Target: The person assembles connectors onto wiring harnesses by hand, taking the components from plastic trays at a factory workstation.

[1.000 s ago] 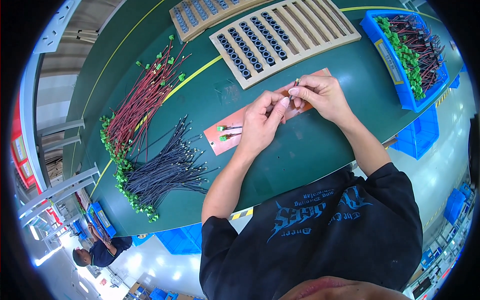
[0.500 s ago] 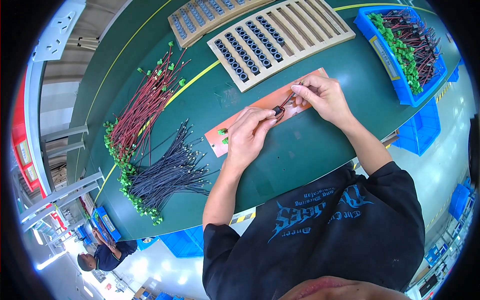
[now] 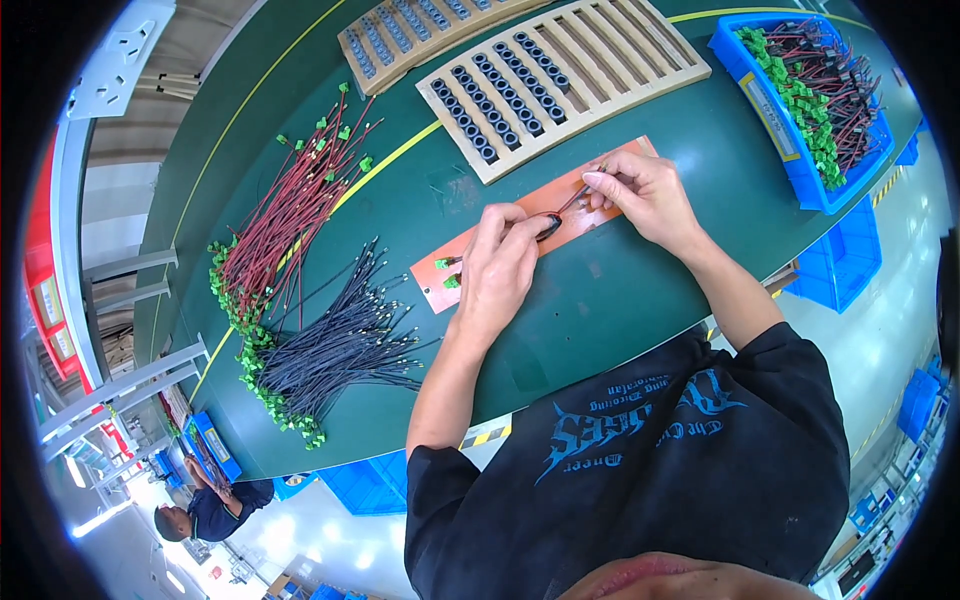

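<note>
Head view: both hands work over an orange mat (image 3: 600, 205) on the green desk (image 3: 620, 290). Left hand (image 3: 500, 265) has fingers pinched together on a small black ring core (image 3: 548, 228), held just above the mat, prob. to keep it steady while wire goes through. Right hand (image 3: 640, 190) pinches the far end of a thin red/black wire pair (image 3: 572, 198) running from the core toward its fingertips, held taut and low so it feeds straight. Wire's other end w/ green connectors (image 3: 445, 272) lies on the mat's left part, out of the way.

Left of the hands, on the desk: a bundle of red wires (image 3: 290, 215) and a bundle of black wires (image 3: 345, 345), both w/ green plugs at one end, fanned out within reach as stock. Beyond the mat, a slotted wooden tray (image 3: 560, 80) w/ rows of black cores in its left slots, right slots look empty; a second such tray (image 3: 420, 35) behind it. A blue bin (image 3: 800, 165) to the right holds finished-looking wires w/ green plugs, near the right hand for drop-off, I'd judge. Another person (image 3: 205, 505) sits far lower left.
</note>
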The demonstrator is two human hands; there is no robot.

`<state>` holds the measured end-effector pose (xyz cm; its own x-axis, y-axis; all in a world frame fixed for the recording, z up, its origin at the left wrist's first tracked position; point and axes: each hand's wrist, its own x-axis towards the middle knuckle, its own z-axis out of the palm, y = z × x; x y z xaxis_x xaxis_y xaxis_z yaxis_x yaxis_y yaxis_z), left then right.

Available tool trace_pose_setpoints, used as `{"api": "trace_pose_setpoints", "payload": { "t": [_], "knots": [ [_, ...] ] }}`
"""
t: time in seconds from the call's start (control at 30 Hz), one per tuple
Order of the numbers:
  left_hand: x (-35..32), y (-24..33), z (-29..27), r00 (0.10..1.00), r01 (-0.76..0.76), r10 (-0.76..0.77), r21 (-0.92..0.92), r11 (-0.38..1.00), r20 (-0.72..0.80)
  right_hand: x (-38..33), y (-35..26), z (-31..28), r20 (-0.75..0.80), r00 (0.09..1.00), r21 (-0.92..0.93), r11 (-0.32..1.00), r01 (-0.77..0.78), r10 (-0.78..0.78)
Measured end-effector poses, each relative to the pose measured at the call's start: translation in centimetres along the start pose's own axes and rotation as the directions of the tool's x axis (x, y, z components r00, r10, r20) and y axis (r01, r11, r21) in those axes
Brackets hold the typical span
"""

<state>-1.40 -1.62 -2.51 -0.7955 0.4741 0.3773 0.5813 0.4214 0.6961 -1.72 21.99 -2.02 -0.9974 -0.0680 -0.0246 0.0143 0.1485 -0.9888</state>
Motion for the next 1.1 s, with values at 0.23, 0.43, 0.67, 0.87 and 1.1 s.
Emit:
{"api": "trace_pose_setpoints", "payload": {
  "t": [0.23,0.43,0.67,0.87,1.1],
  "knots": [
    [0.4,1.0,1.3,0.995,0.063,-0.066,-0.037,0.997,-0.072,-0.4,-0.1,-0.2,-0.02,0.949,-0.381,0.88,0.284,-0.315],
    [0.5,0.3,2.1,0.994,0.077,-0.07,0.086,0.993,-0.086,0.1,1.3,-0.9,-0.015,0.873,-0.521,0.749,0.41,-0.488],
    [0.8,0.6,2.3,0.984,0.088,-0.075,0.074,0.993,-0.161,0.4,1.6,-2.1,0.003,0.925,-0.599,0.74,0.305,-0.379],
    [0.9,0.9,2.3,0.983,0.123,-0.114,0.051,0.991,-0.145,0.6,1.8,-3.2,0.025,0.918,-0.632,0.705,0.321,-0.396],
    [0.5,-0.2,2.2,0.978,-0.004,0.005,0.004,1.0,-0.207,0.9,2.1,-3.8,0.022,0.933,-0.599,0.742,0.3,-0.36]
  ]
}}
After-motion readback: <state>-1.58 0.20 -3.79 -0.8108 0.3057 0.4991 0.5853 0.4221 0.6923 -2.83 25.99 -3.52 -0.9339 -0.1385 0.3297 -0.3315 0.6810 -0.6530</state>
